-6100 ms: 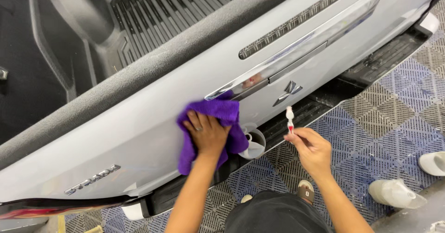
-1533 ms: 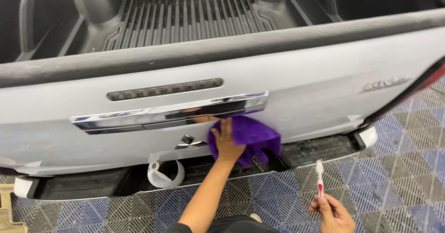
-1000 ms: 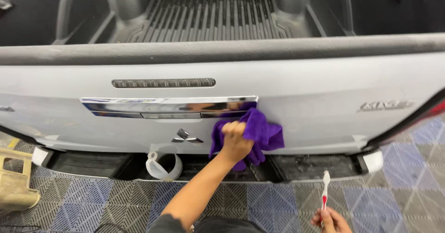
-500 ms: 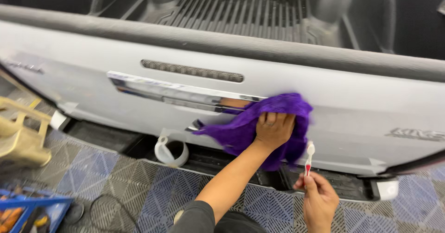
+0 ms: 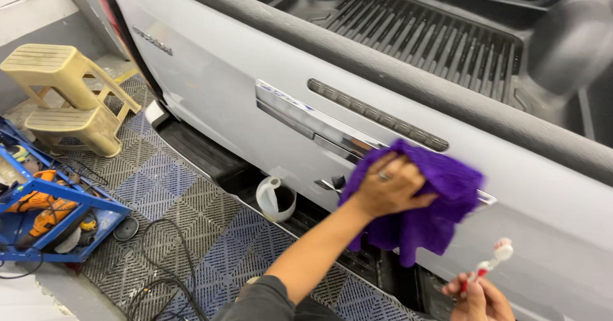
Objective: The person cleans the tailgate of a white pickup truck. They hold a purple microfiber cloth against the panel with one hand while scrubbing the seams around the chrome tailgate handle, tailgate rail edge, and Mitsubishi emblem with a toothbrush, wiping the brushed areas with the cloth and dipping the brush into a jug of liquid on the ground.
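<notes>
The purple cloth (image 5: 426, 209) is pressed flat on the white tailgate (image 5: 242, 104) of a truck, just under the right end of the shiny handle strip (image 5: 313, 126). The left hand (image 5: 389, 185) lies on top of the cloth with its fingers spread wide, pushing it against the paint; it grips nothing but the cloth. To wipe well, I think the hand should stay flat, push softly and evenly, and keep the loose bottom edge of the cloth from hanging down toward the dirty bumper (image 5: 211, 161). The right hand (image 5: 480, 298) is low, near the bottom edge of the view, closed around a small red and white brush (image 5: 490, 265) with its head pointing up. It is close to the cloth but does not touch it. It would be good to keep the brush off the paint while the cloth works. A white jug (image 5: 274, 198) sits on the bumper, left of the arm and well apart from the cloth. Above the tailgate is the dark ribbed bed (image 5: 428, 33). On the tile floor (image 5: 185, 231) stand a tan step stool (image 5: 70, 91) and a blue rack (image 5: 57, 219) with orange tools, and black cords (image 5: 163, 273) curl near the feet. The cords could trip someone who steps back. The handle strip sticks out a bit, so the cloth may catch on its edge.
</notes>
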